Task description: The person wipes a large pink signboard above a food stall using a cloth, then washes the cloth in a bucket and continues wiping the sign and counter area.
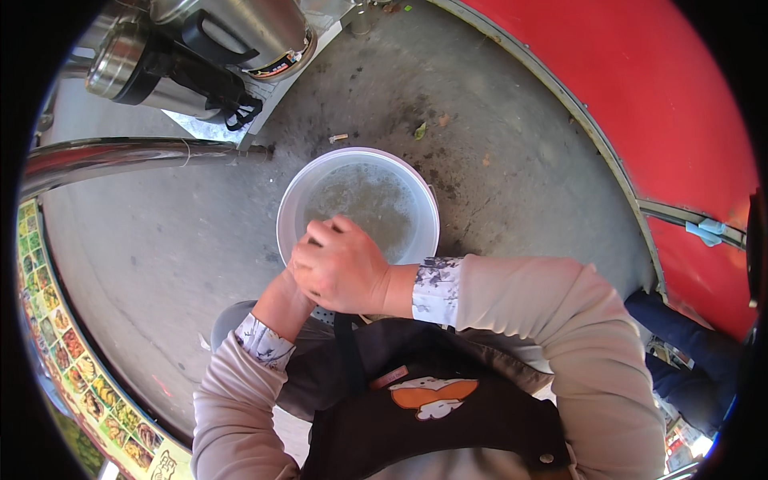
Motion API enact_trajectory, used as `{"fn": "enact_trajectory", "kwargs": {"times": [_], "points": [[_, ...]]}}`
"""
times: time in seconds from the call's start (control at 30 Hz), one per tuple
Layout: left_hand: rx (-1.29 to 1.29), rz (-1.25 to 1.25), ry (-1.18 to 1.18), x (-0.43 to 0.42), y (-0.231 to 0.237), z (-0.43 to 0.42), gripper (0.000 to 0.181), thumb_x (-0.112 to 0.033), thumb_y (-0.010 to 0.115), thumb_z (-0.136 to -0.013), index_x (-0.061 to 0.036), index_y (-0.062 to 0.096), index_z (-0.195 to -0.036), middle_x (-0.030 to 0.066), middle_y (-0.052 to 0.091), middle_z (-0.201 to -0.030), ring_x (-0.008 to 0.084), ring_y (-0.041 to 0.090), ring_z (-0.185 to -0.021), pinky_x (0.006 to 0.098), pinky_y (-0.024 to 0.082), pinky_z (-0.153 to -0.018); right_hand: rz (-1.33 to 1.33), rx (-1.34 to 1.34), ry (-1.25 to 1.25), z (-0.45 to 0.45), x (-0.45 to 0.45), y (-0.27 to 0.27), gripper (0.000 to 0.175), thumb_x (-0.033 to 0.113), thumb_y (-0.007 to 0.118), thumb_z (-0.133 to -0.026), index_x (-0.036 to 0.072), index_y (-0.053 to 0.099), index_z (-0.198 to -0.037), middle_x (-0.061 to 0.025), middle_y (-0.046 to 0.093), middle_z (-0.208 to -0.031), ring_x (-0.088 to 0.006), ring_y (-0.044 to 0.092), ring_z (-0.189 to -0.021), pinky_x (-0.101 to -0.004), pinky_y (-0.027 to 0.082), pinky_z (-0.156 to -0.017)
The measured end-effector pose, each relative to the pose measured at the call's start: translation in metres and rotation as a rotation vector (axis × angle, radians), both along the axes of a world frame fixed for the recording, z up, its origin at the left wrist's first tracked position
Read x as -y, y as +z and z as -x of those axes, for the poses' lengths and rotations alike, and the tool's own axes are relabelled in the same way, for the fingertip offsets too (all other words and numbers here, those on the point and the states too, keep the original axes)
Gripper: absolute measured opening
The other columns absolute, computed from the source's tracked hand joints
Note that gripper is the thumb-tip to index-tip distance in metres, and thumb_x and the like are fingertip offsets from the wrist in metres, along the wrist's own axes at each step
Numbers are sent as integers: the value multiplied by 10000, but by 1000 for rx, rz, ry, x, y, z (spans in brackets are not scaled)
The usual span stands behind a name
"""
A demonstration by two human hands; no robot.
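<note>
A round white bucket (pixel 288 198) stands on the concrete floor in front of me, with cloudy, frothy water (pixel 366 198) inside. Over its near rim my two hands are pressed together. My right hand (pixel 339 261) lies on top with its fingers curled across the other hand. Beneath it is my left hand (pixel 294 285), of which little beyond the wrist shows. Whether anything sits between the palms is hidden. Both cuffs have a patterned white band, and a dark apron (pixel 360 414) with a cartoon print covers my lap.
At upper left, a steel jug (pixel 240 36) and a steel flask (pixel 162 72) stand on a white surface. A shiny metal pole (pixel 132 157) runs nearby. A red panel (pixel 600 66) curves along the right, near another person's dark-clad legs (pixel 690 360). A picture board (pixel 84 360) edges the left.
</note>
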State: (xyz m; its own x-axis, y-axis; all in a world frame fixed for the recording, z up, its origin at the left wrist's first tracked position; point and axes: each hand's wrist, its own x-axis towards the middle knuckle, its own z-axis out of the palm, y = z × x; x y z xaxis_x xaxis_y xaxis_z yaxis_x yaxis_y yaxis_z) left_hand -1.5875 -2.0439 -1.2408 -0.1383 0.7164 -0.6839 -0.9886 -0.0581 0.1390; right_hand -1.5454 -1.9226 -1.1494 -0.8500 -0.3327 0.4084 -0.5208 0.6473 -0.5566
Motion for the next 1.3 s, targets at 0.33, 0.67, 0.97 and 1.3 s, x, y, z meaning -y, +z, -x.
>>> {"fn": "enact_trajectory", "kwargs": {"times": [0.33, 0.67, 0.97, 1.3], "points": [[-500, 164, 46, -7, 92, -6, 119, -136, 593, -931, -35, 651, -956, 43, 610, -812, 146, 597, -733, 289, 489, -706, -117, -181, 464, 17, -25, 52, 119, 282, 642, -627, 165, 623, -620, 14, 514, -742, -226, 526, -778, -373, 405, -674], [-364, 154, -64, -44, 197, -8, 202, -2, 661, -834, -34, 514, -700, -3, 529, -684, 57, 466, -587, 248, 362, -516, -256, -141, 760, -8, -49, 140, 48, 244, 708, -593, 218, 686, -626, 29, 564, -812, -249, 531, -876, -391, 393, -675], [-275, 118, -69, -32, 303, -29, 231, -19, 662, -829, -57, 491, -679, -32, 496, -644, 48, 441, -563, 244, 349, -494, -314, -81, 731, -33, -23, 247, 76, 262, 711, -589, 209, 694, -640, 24, 541, -799, -233, 505, -841, -367, 380, -650], [-276, -30, -390, -16, 499, -15, 263, -26, 633, -833, -69, 460, -639, -24, 459, -566, 52, 400, -475, 260, 305, -435, -429, -162, 593, -47, 2, 458, 174, 286, 675, -659, 124, 670, -723, -17, 531, -805, -231, 504, -808, -366, 400, -619]]}}
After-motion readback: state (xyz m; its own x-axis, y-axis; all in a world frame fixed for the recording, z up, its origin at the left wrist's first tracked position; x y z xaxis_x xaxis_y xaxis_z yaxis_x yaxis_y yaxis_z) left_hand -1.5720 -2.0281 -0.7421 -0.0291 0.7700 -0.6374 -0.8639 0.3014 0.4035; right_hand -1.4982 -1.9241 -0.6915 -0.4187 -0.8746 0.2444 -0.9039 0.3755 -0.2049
